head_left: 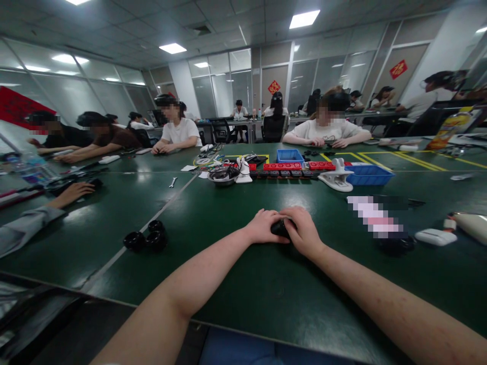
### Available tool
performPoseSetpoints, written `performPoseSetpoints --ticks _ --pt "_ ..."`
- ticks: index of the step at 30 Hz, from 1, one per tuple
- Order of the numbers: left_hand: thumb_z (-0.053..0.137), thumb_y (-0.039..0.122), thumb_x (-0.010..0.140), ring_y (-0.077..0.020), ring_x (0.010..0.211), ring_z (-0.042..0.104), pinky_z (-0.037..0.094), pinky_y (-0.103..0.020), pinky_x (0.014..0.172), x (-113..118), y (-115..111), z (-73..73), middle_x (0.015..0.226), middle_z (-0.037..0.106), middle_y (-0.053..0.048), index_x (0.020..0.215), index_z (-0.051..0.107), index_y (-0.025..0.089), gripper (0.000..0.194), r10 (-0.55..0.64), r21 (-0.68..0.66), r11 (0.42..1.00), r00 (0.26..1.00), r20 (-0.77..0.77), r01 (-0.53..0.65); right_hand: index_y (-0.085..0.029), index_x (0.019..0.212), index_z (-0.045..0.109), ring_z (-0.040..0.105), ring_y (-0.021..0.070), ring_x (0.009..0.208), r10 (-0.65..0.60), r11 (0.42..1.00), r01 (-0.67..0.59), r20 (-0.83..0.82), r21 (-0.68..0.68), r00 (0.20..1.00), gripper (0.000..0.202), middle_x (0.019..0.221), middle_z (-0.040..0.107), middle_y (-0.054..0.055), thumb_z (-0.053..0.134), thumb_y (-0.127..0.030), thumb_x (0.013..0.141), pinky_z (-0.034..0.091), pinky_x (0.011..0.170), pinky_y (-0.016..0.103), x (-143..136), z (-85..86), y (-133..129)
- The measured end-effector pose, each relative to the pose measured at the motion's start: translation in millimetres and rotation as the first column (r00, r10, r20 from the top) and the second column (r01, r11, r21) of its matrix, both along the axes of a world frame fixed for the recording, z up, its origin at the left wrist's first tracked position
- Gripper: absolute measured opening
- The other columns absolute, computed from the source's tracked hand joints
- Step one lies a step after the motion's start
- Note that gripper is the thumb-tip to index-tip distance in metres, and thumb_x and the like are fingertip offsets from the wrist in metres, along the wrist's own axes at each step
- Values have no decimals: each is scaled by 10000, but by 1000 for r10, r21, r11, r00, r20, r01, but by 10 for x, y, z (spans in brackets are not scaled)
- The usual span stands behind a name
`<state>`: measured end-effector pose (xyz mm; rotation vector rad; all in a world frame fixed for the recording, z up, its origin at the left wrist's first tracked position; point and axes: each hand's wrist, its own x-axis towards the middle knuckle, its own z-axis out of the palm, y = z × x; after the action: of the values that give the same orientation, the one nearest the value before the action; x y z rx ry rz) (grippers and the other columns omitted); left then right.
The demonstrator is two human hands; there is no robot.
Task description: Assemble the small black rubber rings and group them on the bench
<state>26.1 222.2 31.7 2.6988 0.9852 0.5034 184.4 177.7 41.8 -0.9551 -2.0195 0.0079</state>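
Note:
Both of my hands meet over the green tabletop near its middle. Between them is a small dark black object, partly covered by fingers, whose kind I cannot make out. My left hand is curled along its left and far side. From the right, my right hand closes on it, thumb toward me and fingers over the top. Off to the left, three glossy black ring-shaped parts sit grouped beside the pale seam in the table.
Ahead lie a white clip, blue trays, a red-and-black strip, a bowl of cables and a wrench. Rightward are a blurred-out phone-like item and a white case. A co-worker's hand rests at left.

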Motion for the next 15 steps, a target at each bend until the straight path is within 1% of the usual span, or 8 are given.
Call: performPoseSetpoints --ticks 1,3,5,8,11,15 --pt "592 617 624 -257 1105 426 214 -504 990 3 -13 6 1196 470 -59 1207 405 247 716 23 -7 1000 1000 10 -23 -175 977 514 511 231 927 -46 999 46 -9 -10 999 215 963 577 96 394 -227 807 376 859 444 14 -4 14" --pt "575 649 613 -268 1153 386 149 -547 1005 11 -40 20 1240 435 -75 1252 333 239 797 72 -8 997 997 28 -71 -142 1050 473 502 256 934 -129 991 128 -19 -37 992 298 991 555 129 427 -312 810 393 813 441 39 -28 52" --pt "571 666 599 -267 1152 386 142 -546 1011 31 -69 28 1222 444 -83 1227 349 218 803 114 13 993 993 43 -114 -129 1052 463 517 253 877 -185 981 184 -9 -68 983 343 944 556 127 441 -366 804 411 759 418 54 -60 89" --pt "592 663 574 -250 1060 455 164 -514 1019 89 -110 14 1082 512 -65 1093 444 192 717 160 57 985 987 27 -161 -160 913 504 528 223 763 -214 970 218 49 -109 976 287 827 561 78 486 -408 770 417 675 359 42 -97 124" --pt "604 620 596 -238 984 489 208 -473 1014 150 -136 -17 955 537 -50 967 500 175 588 186 97 979 982 -38 -182 -183 771 491 514 193 675 -234 960 246 100 -134 967 227 725 540 39 500 -410 754 400 609 312 4 -109 132" --pt "606 573 625 -229 968 493 217 -458 1015 171 -145 -24 933 539 -46 923 526 176 502 188 110 977 981 -49 -182 -196 733 459 494 178 621 -276 946 293 126 -141 953 223 680 515 22 493 -416 755 372 564 292 -24 -97 125"
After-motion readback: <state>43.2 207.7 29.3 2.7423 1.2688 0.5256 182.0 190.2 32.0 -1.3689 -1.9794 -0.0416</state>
